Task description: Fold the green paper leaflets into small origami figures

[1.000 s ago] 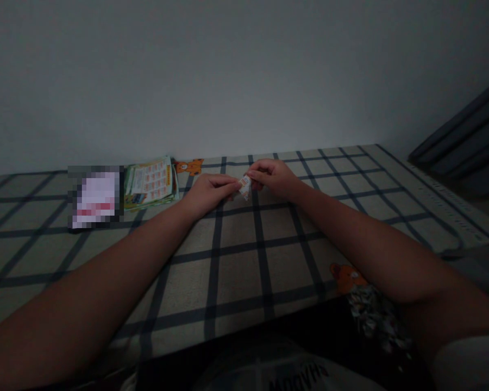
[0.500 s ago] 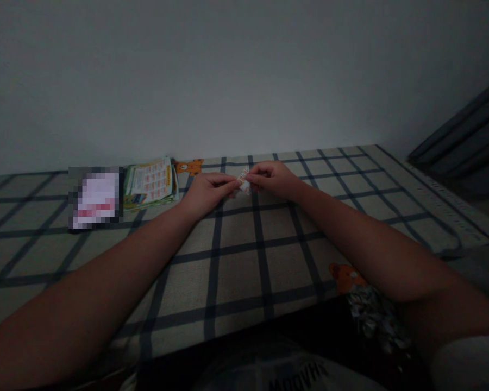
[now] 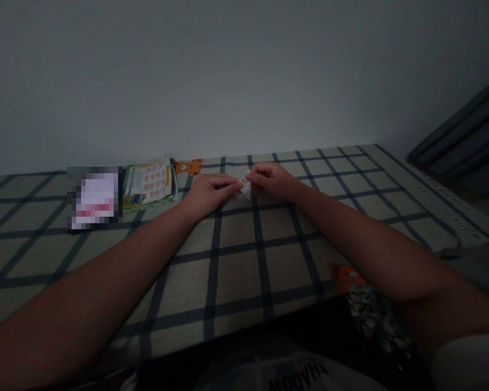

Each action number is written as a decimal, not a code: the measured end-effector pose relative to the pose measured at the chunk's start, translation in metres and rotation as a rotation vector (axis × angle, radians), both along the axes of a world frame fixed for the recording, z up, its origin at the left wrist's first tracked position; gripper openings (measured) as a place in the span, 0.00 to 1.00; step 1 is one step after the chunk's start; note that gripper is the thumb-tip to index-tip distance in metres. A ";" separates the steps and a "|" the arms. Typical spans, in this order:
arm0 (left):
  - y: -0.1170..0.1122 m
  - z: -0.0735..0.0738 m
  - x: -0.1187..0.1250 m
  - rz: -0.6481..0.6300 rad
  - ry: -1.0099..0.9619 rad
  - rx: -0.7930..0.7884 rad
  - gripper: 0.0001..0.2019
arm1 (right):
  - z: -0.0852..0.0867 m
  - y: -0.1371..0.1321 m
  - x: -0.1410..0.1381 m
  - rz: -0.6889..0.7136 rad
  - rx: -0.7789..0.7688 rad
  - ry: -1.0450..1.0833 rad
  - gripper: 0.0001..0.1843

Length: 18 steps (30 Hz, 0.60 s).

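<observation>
A small folded piece of printed paper (image 3: 245, 187), white with orange marks, is pinched between my two hands above the checked tablecloth. My left hand (image 3: 212, 194) grips its left side with thumb and forefinger. On the other side, my right hand (image 3: 272, 182) holds the upper right part between thumb and curled fingers. The fingertips cover some of the paper, and its exact folds are too small to make out.
Left of my hands lies a stack of printed leaflets (image 3: 150, 183), beside a blurred-out phone-like object (image 3: 98, 198). Many small folded paper pieces (image 3: 377, 317) are heaped by the near edge, below my right forearm. A pale wall (image 3: 244, 81) rises behind the checked cloth (image 3: 236, 271).
The paper has turned slightly between my fingers and shows more of its white face. Both hands stay in nearly the same place.
</observation>
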<state>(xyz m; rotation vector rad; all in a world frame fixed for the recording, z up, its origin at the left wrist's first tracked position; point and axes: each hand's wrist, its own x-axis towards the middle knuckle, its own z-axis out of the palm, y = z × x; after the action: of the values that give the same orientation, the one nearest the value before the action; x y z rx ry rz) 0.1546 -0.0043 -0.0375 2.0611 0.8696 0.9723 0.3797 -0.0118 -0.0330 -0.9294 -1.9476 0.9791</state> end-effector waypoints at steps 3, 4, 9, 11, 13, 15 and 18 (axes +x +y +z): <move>0.000 0.000 0.000 0.003 0.015 -0.011 0.15 | 0.003 -0.002 0.001 0.000 0.011 -0.042 0.18; 0.000 0.000 0.000 0.001 0.017 -0.013 0.15 | 0.004 -0.003 0.001 0.001 0.016 -0.056 0.17; 0.000 -0.001 0.001 0.001 0.017 -0.027 0.15 | 0.005 -0.004 0.001 -0.016 0.052 -0.081 0.18; 0.000 -0.001 0.001 0.020 0.005 -0.033 0.15 | 0.004 -0.003 0.000 -0.014 0.045 -0.055 0.18; 0.000 -0.001 0.000 0.053 -0.013 -0.028 0.15 | 0.003 -0.003 -0.001 -0.010 0.020 -0.027 0.19; 0.000 -0.002 0.000 0.086 -0.022 -0.022 0.16 | 0.002 -0.002 -0.001 -0.003 0.002 -0.024 0.20; 0.000 -0.004 0.000 0.112 -0.025 -0.026 0.17 | 0.001 -0.002 -0.001 0.016 0.001 -0.035 0.22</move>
<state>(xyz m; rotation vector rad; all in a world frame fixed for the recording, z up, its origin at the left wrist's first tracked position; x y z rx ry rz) 0.1550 -0.0041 -0.0414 1.9924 0.9889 1.0387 0.3788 -0.0136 -0.0325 -0.9370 -1.9876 0.9769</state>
